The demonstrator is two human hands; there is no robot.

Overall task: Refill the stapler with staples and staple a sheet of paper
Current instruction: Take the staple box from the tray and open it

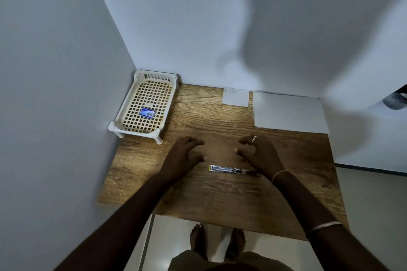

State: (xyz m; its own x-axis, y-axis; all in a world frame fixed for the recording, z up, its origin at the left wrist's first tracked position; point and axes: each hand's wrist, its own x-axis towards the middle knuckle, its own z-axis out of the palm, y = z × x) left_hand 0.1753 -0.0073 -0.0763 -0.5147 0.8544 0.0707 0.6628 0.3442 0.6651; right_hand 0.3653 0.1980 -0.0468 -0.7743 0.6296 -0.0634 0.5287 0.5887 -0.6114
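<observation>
While the slim silver metal stapler (228, 169) lay apparently opened flat on the wood-grain desk (220, 196), left hand (184, 153) and right hand (258, 153) flanked it, fingers loose and empty, presumably because the small blue staple box (147, 113) sat unfetched in the white lattice plastic tray (123, 114).

The wood-grain table (220, 196) before me sits in a corner where 2 plain pale walls meet, the left wall (55, 72) and the back wall (187, 17). A broad soft shadow (308, 35) lies across the back wall. Beneath the table's near edge shines a glossy pale floor (176, 235). To my right, a dark strip (370, 169) lines the wall's foot.
</observation>
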